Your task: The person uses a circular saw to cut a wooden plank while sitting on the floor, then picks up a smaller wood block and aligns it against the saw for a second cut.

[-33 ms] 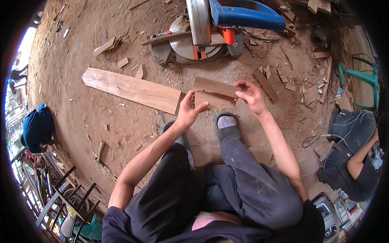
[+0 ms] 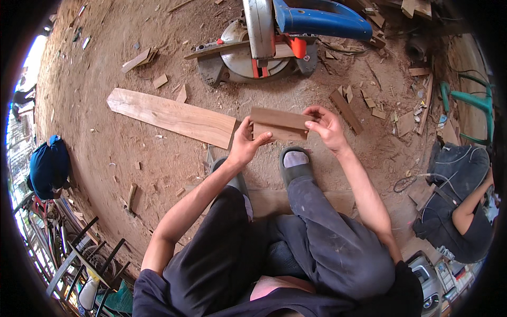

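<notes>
My left hand (image 2: 246,143) grips the left end of a short flat wood piece (image 2: 285,133), its thumb pressed on the face. In my right hand (image 2: 328,130), thumb and fingers pinch the right end of a second short wood piece (image 2: 277,117). This second piece lies against the upper part of the first and hides some of it. Both are held above the ground in front of my feet. Just left of my left hand, a longer board (image 2: 174,117) with a pointed far end rests on the dirt.
A mitre saw (image 2: 259,45) with a blue handle (image 2: 322,21) stands ahead. Wood offcuts (image 2: 346,112) lie scattered on the dirt. At right are another person's arm (image 2: 471,210) and a green chair (image 2: 478,101). Metal frames (image 2: 87,259) stand at lower left.
The upper wood piece in my right hand has shifted slightly left and down, tilting to cover more of the lower piece. My left hand has hardly moved.
</notes>
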Tool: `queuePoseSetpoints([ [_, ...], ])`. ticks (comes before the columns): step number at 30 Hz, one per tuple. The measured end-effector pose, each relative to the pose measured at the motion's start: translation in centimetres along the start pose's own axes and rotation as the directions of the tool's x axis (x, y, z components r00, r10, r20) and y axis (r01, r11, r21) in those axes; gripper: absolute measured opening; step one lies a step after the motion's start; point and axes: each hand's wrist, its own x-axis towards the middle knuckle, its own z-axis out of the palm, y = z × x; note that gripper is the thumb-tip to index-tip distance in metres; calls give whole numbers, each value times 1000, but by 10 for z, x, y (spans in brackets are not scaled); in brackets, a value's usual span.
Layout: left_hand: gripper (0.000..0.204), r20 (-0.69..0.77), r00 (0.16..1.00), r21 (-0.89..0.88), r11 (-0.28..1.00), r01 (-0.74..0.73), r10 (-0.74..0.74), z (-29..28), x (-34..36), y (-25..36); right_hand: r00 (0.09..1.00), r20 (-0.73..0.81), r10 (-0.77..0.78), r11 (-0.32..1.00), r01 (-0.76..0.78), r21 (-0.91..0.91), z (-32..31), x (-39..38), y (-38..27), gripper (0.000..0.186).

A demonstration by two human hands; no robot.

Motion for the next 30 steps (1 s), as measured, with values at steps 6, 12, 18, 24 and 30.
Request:
queuePoseSetpoints([
  [6, 60, 64, 997, -70, 996, 51, -47, -5, 1, 12, 976, 55, -213, 924, 219, -313, 17, -2, -6, 28],
  [12, 57, 21, 1000, -100, 995, 12, -10, -14, -5, 12, 939, 52, -341, 752, 305, -584, 26, 0, -13, 42],
  [18, 55, 44, 999, -79, 997, 15, -12, -16, -7, 15, 933, 51, -356, 719, 309, -623, 26, -5, -19, 45],
  [24, 50, 39, 999, -69, 998, 6, -3, -15, -7, 14, 946, 45, -322, 817, 302, -491, 27, -4, -10, 43],
  [30, 46, 5, 1000, -70, 998, -3, 4, -15, -5, 12, 984, -71, -161, 981, 151, -126, 23, -3, 7, 49],
])
